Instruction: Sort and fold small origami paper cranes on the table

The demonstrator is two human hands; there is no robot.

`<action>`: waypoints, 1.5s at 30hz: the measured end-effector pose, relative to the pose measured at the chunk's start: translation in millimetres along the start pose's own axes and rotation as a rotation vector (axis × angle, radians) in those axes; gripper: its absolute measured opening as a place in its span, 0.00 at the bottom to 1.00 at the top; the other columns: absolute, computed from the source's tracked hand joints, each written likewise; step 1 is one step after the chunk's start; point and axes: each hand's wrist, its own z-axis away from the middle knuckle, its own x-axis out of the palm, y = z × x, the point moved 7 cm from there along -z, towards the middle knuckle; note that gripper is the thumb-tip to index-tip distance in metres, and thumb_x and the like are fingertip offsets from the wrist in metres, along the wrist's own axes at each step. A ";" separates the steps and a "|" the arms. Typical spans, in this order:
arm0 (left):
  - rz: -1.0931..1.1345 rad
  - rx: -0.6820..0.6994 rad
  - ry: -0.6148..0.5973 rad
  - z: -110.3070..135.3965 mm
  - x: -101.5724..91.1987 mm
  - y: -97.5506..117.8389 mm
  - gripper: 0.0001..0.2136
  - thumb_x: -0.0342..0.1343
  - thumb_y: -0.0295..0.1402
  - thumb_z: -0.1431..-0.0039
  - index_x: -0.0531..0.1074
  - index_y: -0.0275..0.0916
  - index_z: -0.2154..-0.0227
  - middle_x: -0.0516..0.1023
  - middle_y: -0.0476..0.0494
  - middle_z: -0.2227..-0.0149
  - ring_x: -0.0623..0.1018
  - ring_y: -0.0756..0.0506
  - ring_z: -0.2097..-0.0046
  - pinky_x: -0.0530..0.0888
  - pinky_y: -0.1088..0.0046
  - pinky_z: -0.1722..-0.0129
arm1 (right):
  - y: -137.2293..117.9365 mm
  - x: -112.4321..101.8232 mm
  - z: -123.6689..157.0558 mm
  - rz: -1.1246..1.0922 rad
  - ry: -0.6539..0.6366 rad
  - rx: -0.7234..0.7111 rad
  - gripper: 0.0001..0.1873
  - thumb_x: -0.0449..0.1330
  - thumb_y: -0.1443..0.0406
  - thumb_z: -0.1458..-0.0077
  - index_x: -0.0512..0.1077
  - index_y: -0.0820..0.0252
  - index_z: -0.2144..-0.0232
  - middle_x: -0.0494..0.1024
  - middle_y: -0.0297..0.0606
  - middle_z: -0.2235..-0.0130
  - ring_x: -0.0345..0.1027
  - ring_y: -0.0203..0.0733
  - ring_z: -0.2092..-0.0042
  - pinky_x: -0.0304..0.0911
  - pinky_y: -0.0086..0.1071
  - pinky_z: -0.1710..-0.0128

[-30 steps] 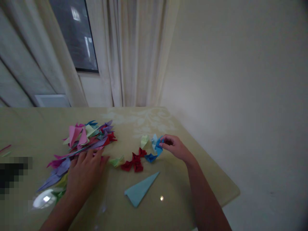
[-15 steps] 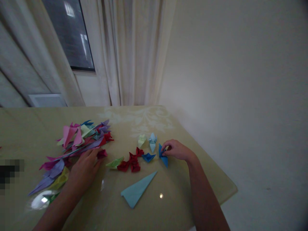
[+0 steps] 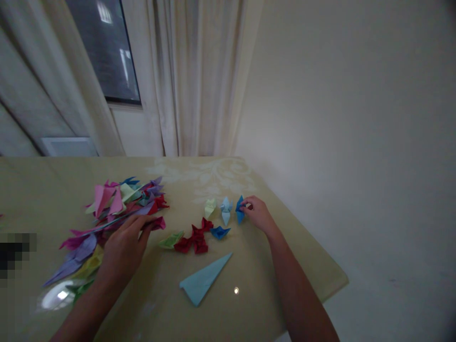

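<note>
My right hand [image 3: 257, 213] pinches a small dark blue folded paper piece [image 3: 240, 210] and sets it beside a light blue piece [image 3: 225, 209] and a pale green piece [image 3: 210, 207] on the yellow table [image 3: 199, 175]. My left hand [image 3: 124, 247] pinches a magenta folded piece [image 3: 156, 223] at the near edge of a heap of coloured folded papers [image 3: 117, 204]. Between my hands lie red folded pieces [image 3: 194, 240], another dark blue piece [image 3: 220, 232] and a green piece [image 3: 171, 240].
A large light blue paper triangle [image 3: 204, 280] lies near the front of the table. The table's right edge [image 3: 320, 256] drops off to a pale floor. Curtains [image 3: 192, 76] and a dark window [image 3: 107, 52] stand behind the table.
My right hand carried the dark blue piece away from me and placed it next to the light blue piece. My left hand took hold of the magenta piece at the heap's edge.
</note>
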 end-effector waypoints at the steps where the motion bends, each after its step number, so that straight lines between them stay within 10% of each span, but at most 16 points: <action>1: 0.003 0.009 0.016 0.1 -1.5 1.4 0.17 0.47 0.42 0.31 0.80 0.43 0.55 0.84 0.40 0.51 0.83 0.37 0.52 0.77 0.59 0.52 | 0.7 2.5 0.2 -0.001 -0.014 -0.003 0.07 0.68 0.70 0.49 0.82 0.57 0.66 0.80 0.38 0.58 0.73 0.37 0.67 0.71 0.34 0.60; 9: 0.046 0.210 0.151 6.3 -14.3 38.6 0.10 0.54 0.39 0.30 0.79 0.43 0.57 0.83 0.41 0.54 0.80 0.38 0.51 0.75 0.59 0.48 | -74.5 -9.5 24.2 -0.091 0.259 -0.230 0.09 0.62 0.63 0.35 0.79 0.58 0.56 0.76 0.41 0.56 0.68 0.36 0.68 0.69 0.33 0.64; 15: 0.146 0.353 0.115 21.6 -8.4 78.9 0.05 0.56 0.32 0.30 0.76 0.43 0.56 0.83 0.42 0.52 0.79 0.41 0.49 0.72 0.61 0.45 | -169.2 65.0 69.3 -0.237 -0.187 -0.638 0.13 0.65 0.56 0.33 0.78 0.56 0.52 0.80 0.40 0.57 0.75 0.43 0.57 0.71 0.35 0.55; 25: 0.183 0.032 -0.190 17.8 34.4 28.5 0.20 0.48 0.48 0.29 0.74 0.40 0.46 0.82 0.37 0.51 0.80 0.35 0.49 0.75 0.52 0.46 | -139.9 74.7 49.2 -0.089 0.007 -0.446 0.07 0.62 0.64 0.31 0.81 0.57 0.57 0.83 0.40 0.62 0.76 0.43 0.59 0.68 0.35 0.56; 31: 0.458 0.131 -0.512 29.4 55.1 63.2 0.17 0.44 0.41 0.27 0.78 0.43 0.54 0.82 0.39 0.53 0.81 0.41 0.52 0.77 0.62 0.49 | -138.5 96.2 40.0 0.095 -0.060 -0.405 0.07 0.63 0.66 0.32 0.83 0.58 0.58 0.83 0.40 0.61 0.74 0.44 0.58 0.64 0.36 0.53; 39: -0.041 0.028 -0.071 0.6 15.3 15.6 0.16 0.47 0.38 0.29 0.78 0.41 0.50 0.78 0.33 0.44 0.75 0.34 0.43 0.72 0.49 0.42 | -141.9 101.0 47.0 0.059 -0.185 -0.481 0.03 0.67 0.68 0.39 0.83 0.58 0.64 0.80 0.40 0.60 0.71 0.45 0.56 0.64 0.38 0.53; 45: -0.248 0.038 -0.122 -12.2 28.0 -4.9 0.18 0.48 0.33 0.31 0.77 0.44 0.44 0.78 0.34 0.40 0.73 0.31 0.38 0.69 0.44 0.40 | -144.1 99.9 50.3 0.058 -0.171 -0.499 0.05 0.65 0.70 0.39 0.82 0.59 0.63 0.79 0.40 0.59 0.71 0.44 0.56 0.64 0.39 0.52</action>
